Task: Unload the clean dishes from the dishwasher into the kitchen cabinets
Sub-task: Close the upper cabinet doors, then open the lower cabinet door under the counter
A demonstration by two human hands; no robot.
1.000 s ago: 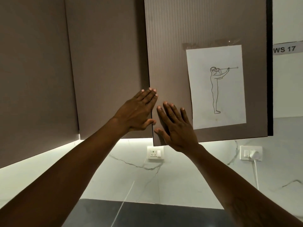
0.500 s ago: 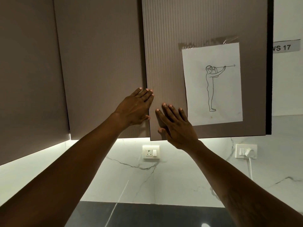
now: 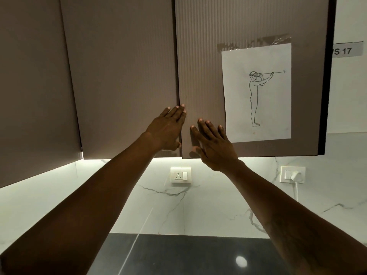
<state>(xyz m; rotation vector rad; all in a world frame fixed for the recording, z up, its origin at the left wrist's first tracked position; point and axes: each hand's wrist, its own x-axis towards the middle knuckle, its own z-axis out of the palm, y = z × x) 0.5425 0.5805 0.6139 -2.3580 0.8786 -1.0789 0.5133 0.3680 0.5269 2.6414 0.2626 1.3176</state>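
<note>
Both arms reach up to the brown upper cabinets. My left hand [image 3: 166, 130] lies flat with fingers together on the lower right corner of the smooth cabinet door [image 3: 123, 76]. My right hand [image 3: 212, 145] is spread flat on the lower left corner of the ribbed cabinet door [image 3: 200, 62], just right of the seam between the doors. Both doors look shut. Neither hand holds anything. No dishes and no dishwasher are in view.
A taped paper sheet [image 3: 257, 92] with a line drawing of a standing figure hangs on the ribbed door. Below are a lit marble backsplash, a wall socket [image 3: 180, 174], a second socket with a white plug [image 3: 293, 174], and a dark countertop [image 3: 178, 255]. A "WS 17" label [image 3: 346, 50] is at right.
The view has tilted and shifted slightly, so doors and hands sit a bit lower-left in frame. Both hands stay flat on the doors near the seam.
</note>
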